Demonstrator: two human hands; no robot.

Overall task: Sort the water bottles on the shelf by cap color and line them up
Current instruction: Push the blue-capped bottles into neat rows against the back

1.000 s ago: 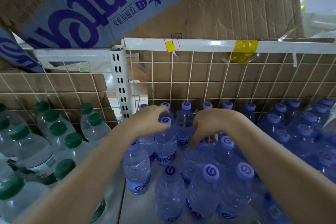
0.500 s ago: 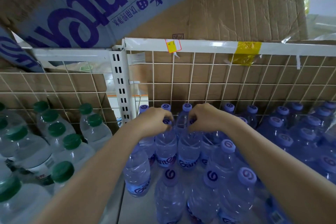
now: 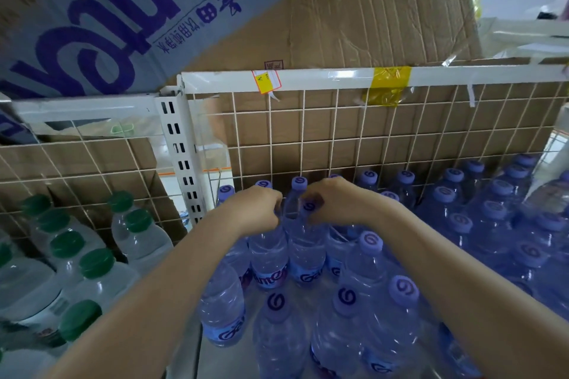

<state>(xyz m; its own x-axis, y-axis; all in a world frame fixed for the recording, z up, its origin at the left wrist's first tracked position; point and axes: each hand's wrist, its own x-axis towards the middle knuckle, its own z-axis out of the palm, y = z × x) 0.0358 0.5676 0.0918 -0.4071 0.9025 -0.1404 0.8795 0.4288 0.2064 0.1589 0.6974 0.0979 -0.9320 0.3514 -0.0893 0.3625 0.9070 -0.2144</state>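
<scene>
Several blue-tinted bottles with purple caps stand on the right part of the shelf. My left hand is closed around the neck of one purple-capped bottle near the back. Right beside it, my right hand grips the neck of the neighbouring purple-capped bottle, whose cap shows between the fingers. The two held bottles stand upright and touch each other. Clear bottles with green caps fill the left bay.
A white wire grid backed by cardboard closes the rear of the shelf. A white slotted upright post separates the green-cap bay from the purple-cap bay. Cardboard boxes sit on top. A small patch of bare shelf floor shows between bottles.
Both hands have moved toward the back of the shelf and closer together, and the two bottles they hold now stand side by side in the second row.
</scene>
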